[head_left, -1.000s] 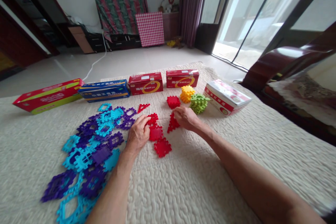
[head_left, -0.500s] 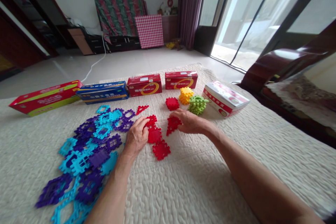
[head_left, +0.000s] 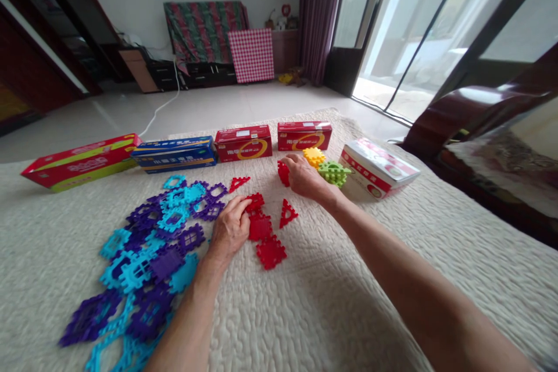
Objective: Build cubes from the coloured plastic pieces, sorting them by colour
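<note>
Several red interlocking plastic tiles (head_left: 271,252) lie in a short, partly overlapping row in the middle. My left hand (head_left: 233,224) is at the left edge of that row, its curled fingers closed on the uppermost red tile (head_left: 255,202). Farther off, my right hand (head_left: 303,175) wraps over a stack of red tiles (head_left: 283,173), gripping at its right side and hiding most of it. Between the hands lies a red triangular tile (head_left: 288,214); another red triangle (head_left: 239,183) sits beyond my left hand. A yellow stack (head_left: 314,157) and a green stack (head_left: 333,174) stand beside my right hand.
Purple tiles (head_left: 165,263) and light-blue tiles (head_left: 183,273) are heaped at left on the quilted cover (head_left: 331,308). Along the far side stand a red-green box (head_left: 82,161), a blue box (head_left: 174,154) and two red boxes (head_left: 243,144). A white-red box (head_left: 379,167) stands at right.
My right hand has moved away from the red triangle to the red stack, and the red tile it was touching no longer lies beside the triangle. My left hand has stayed at the row.
</note>
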The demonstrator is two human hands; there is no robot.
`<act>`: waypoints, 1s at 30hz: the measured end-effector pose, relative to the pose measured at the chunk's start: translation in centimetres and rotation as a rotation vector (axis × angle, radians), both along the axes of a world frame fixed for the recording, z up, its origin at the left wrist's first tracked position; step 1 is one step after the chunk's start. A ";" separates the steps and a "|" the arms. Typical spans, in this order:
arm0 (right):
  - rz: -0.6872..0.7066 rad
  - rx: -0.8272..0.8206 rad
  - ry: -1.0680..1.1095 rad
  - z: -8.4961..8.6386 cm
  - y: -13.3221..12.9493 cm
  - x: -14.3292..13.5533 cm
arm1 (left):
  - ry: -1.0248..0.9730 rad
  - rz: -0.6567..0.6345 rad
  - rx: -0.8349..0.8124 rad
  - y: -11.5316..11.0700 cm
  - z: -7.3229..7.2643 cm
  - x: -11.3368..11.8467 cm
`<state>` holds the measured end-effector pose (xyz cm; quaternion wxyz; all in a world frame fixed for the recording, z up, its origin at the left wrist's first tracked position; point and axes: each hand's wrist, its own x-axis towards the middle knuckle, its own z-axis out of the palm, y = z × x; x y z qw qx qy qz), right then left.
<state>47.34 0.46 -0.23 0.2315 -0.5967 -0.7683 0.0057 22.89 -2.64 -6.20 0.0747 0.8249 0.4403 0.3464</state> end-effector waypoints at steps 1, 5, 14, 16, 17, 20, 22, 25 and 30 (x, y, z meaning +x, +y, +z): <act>-0.005 0.011 -0.004 -0.1 0.0 0.0 | -0.007 0.000 0.001 0.0 0.0 0.0; -0.002 0.122 0.002 -0.1 -1.2 -0.5 | -0.025 0.004 0.000 -0.1 0.1 0.1; 0.333 0.018 0.144 -2.2 -4.3 -5.1 | -0.066 0.031 0.028 0.0 0.4 0.3; 0.344 -0.014 0.133 -2.5 -4.2 -5.6 | -0.089 0.034 0.011 0.1 0.4 0.3; 0.341 -0.024 0.130 -2.5 -4.1 -5.7 | -0.099 0.032 0.000 0.1 0.5 0.3; 0.339 -0.044 0.134 -2.4 -3.7 -5.6 | -0.118 0.011 -0.019 0.2 0.6 0.3; 0.350 -0.058 0.144 -2.5 -3.5 -5.5 | -0.117 0.001 -0.015 0.3 0.8 0.4; 0.341 -0.048 0.185 -2.9 -3.5 -5.9 | -0.103 0.007 0.000 0.3 0.9 0.3; 0.232 0.033 0.370 -3.4 -4.7 -5.7 | -0.087 0.049 0.048 0.0 0.8 0.0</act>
